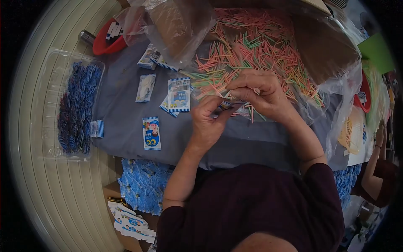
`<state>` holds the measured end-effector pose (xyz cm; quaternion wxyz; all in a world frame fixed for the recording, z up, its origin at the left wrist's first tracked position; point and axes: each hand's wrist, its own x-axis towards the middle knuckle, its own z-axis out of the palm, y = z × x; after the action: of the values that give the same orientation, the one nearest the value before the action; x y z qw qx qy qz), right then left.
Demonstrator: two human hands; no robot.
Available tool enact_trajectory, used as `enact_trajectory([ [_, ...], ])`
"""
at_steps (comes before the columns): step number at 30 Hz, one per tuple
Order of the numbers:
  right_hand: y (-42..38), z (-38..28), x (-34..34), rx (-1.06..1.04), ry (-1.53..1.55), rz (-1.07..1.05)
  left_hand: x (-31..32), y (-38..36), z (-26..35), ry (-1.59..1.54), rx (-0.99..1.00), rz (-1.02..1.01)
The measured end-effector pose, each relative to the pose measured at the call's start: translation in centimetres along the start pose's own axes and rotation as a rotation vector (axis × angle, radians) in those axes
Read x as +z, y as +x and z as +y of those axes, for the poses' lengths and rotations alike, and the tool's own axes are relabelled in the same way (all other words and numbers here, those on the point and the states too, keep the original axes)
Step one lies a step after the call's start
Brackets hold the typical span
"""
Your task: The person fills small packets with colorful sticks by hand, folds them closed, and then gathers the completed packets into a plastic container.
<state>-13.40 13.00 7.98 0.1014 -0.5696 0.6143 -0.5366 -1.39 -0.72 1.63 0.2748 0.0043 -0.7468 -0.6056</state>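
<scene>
My left hand (210, 119) and my right hand (261, 94) meet over a grey cloth (235, 143) on the work surface. Together they pinch a small blue-and-white packet (232, 104). A thin pink stick (252, 112) pokes down from under my right hand. Just beyond the hands lies a big heap of pink, orange and green sticks (260, 48) on clear plastic. Several flat blue-and-white packets (179, 94) lie on the cloth to the left, one (151, 133) nearest my left wrist.
A clear plastic tray (75, 105) of blue packets sits at the left. A red bowl (107, 40) is at the back left. More blue packets (142, 185) pile at my lap. Another person's arm (378, 168) shows at the right edge.
</scene>
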Motion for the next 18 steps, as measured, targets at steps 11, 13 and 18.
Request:
enact_trajectory([
  [11, 1.0, 7.0, -8.2, 0.097, -1.063, 0.096, -8.5, -5.0, 3.7, 0.04, -0.405, 0.127],
  [13, 2.5, 8.4, -7.2, -0.065, -1.145, -0.09, -12.9, -6.3, 3.3, 0.457, -0.485, 0.122],
  [18, 7.9, 15.1, -4.0, -0.342, -1.087, -0.523, -10.9, -4.9, 3.9, 1.607, -0.171, 0.035],
])
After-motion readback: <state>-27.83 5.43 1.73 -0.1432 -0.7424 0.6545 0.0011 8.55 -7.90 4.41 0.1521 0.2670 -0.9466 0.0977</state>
